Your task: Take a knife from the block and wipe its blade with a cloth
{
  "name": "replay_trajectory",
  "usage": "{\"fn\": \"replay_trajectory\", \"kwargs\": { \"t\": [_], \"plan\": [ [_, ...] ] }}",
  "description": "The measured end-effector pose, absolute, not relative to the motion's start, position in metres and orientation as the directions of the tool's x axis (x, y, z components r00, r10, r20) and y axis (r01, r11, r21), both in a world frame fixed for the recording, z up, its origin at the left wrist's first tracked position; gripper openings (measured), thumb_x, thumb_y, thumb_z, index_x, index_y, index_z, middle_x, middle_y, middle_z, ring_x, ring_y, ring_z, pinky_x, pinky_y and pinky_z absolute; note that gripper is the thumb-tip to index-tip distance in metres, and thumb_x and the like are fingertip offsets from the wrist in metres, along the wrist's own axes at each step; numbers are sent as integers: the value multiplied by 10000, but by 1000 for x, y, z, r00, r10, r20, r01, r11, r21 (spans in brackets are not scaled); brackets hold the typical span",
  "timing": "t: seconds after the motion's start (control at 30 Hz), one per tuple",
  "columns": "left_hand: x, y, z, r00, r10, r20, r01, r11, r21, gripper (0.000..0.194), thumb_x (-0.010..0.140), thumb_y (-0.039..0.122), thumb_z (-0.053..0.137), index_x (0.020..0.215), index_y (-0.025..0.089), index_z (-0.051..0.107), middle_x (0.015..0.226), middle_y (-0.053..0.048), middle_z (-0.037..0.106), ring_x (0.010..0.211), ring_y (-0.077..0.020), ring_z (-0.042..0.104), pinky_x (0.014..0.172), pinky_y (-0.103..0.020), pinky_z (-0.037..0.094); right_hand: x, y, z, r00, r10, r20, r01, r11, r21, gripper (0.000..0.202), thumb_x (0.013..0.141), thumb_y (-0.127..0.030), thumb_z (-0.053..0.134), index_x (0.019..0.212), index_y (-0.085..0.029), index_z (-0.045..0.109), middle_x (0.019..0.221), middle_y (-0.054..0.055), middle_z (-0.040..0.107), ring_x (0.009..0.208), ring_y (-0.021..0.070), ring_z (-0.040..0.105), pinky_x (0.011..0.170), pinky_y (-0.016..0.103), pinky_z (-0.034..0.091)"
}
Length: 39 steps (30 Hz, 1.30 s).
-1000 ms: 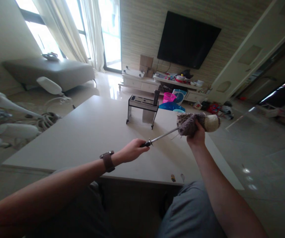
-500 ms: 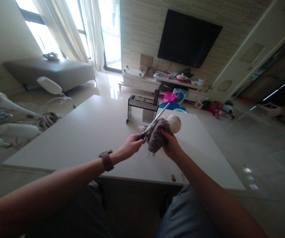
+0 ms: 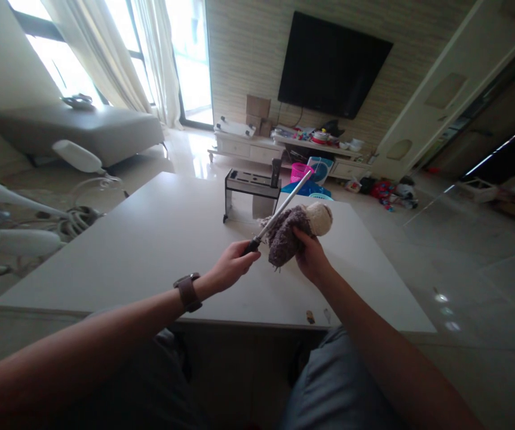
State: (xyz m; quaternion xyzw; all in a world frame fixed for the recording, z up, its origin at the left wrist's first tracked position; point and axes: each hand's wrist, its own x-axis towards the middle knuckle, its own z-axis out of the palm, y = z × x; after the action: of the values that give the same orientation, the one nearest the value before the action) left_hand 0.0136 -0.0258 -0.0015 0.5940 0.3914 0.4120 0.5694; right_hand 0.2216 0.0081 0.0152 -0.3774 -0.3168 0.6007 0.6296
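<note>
My left hand (image 3: 235, 263) is closed around the black handle of a sharpening steel (image 3: 290, 197), whose long grey rod slants up to the right. In my right hand (image 3: 313, 258) is a bunched fluffy cloth (image 3: 284, 243), mostly brownish grey with a cream bulge at its right end. The cloth lies close against the lower part of the rod; whether it wraps around it I cannot tell. Both are held above the white table (image 3: 186, 239). Just beyond them stands a knife block (image 3: 249, 181) with a dark-handled knife (image 3: 276, 172) upright in its right end.
Two small items, one of them a brownish piece (image 3: 310, 316), lie by the table's near edge. White lamp-like arms (image 3: 20, 239) crowd the left side. Past the table are a pink basket (image 3: 300, 171), a low TV cabinet (image 3: 248, 148) and a wall-mounted television (image 3: 333, 65).
The cloth and my right hand have shifted slightly right and up relative to my left hand, baring a little more of the rod near the handle. The whole view has moved slightly.
</note>
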Motion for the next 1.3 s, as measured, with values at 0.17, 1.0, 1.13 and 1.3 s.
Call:
{"fn": "replay_trajectory", "kwargs": {
  "t": [0.17,1.0,1.13,1.3],
  "plan": [
    [15,-27,-3,380,921,84,141,-147,979,271,873,435,612,816,170,599,597,66,434,555,-100,375,521,-233,305,216,1,13,-16,994,-108,-523,-100,-846,435,618,-354,948,987,-229,756,1019,8,818,1002,230,767,958,370,623],
    [19,-28,-15,436,875,208,225,-330,917,388,928,462,592,992,102,720,929,-94,765,841,-219,633,743,-292,523,201,-13,10,97,995,-24,-330,9,-944,748,378,-238,1011,1080,-202,757,1106,66,810,1133,343,725,1119,553,534],
    [21,-27,-11,449,867,215,196,-330,923,362,926,445,594,1010,113,710,968,-83,751,862,-210,617,777,-294,512,205,-9,9,115,993,12,-345,51,-937,765,426,-212,998,1149,-205,745,1139,53,808,1137,314,728,1114,526,546],
    [20,-26,-7,437,884,167,270,-306,913,291,916,421,588,885,140,659,762,-2,603,714,-152,492,662,-270,407,217,5,15,147,986,73,-406,128,-905,668,488,-182,970,1123,-216,764,1083,25,816,1081,273,746,1073,475,577]
  ]
}}
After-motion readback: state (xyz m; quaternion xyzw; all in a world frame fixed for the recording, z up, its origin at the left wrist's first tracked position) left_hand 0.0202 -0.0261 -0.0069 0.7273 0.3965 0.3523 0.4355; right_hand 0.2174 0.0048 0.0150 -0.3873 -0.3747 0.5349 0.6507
